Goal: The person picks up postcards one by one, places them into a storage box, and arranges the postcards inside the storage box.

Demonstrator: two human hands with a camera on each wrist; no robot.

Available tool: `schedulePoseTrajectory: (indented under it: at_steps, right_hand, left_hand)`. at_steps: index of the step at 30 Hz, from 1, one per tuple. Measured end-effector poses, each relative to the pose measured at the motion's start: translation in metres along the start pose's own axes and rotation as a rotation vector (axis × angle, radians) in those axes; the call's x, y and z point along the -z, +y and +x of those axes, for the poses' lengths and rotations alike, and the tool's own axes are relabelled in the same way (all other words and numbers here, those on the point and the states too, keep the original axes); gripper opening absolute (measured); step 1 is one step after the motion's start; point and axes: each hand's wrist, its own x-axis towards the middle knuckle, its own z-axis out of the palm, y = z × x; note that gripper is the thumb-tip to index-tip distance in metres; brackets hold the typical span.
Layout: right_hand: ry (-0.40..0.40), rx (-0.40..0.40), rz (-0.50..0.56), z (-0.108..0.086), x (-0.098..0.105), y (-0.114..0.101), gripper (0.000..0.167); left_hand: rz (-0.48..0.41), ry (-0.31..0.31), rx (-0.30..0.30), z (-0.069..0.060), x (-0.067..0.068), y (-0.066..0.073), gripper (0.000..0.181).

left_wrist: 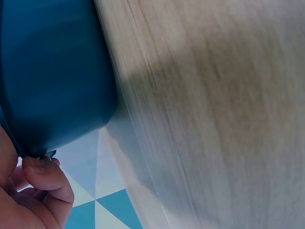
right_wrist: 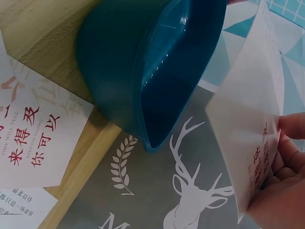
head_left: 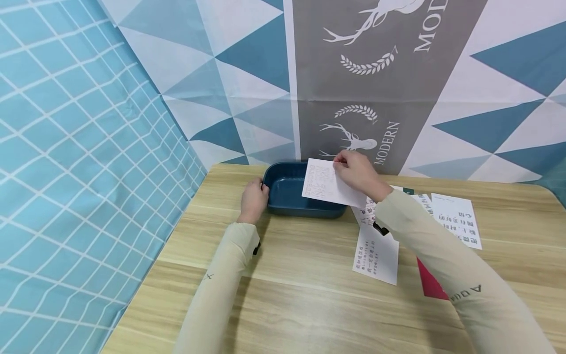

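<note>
A dark blue rectangular basin [head_left: 305, 212] stands at the back of the wooden table, its visible inside bare. My left hand [head_left: 254, 200] pinches the basin's left rim; in the left wrist view thumb and fingers of the left hand [left_wrist: 40, 191] meet at that rim. Over the basin's right side, my right hand [head_left: 357, 172] pinches a white printed card [head_left: 325, 184] by its edge. In the right wrist view the card [right_wrist: 250, 109] stands tilted beside the basin [right_wrist: 114, 62], apart from it, and red writing shows on the face towards the camera.
Several printed cards lie right of the basin, among them a white one [head_left: 376, 255] in front and another [head_left: 457, 221] farther right. A red piece [head_left: 429, 280] is partly under the right sleeve. Patterned cloth [head_left: 247, 64] hangs behind the table, blue grid cloth [head_left: 79, 147] at left.
</note>
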Motion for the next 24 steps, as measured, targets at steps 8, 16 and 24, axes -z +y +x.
schedulePoseTrajectory:
  at_steps: [8,16,24]
  right_hand:
    - [-0.003,0.018,0.005,0.011,-0.007,-0.006,0.023]
    - [-0.047,0.040,-0.013,0.023,-0.020,-0.010,0.024]
    - [-0.096,0.005,-0.030,0.028,-0.031,-0.012,0.022]
  left_hand:
    - [0.011,0.007,0.002,-0.001,0.000,0.001,0.027]
    - [0.023,0.017,0.006,0.000,-0.003,-0.002,0.024]
    - [0.023,0.003,0.005,0.000,-0.002,-0.001,0.024]
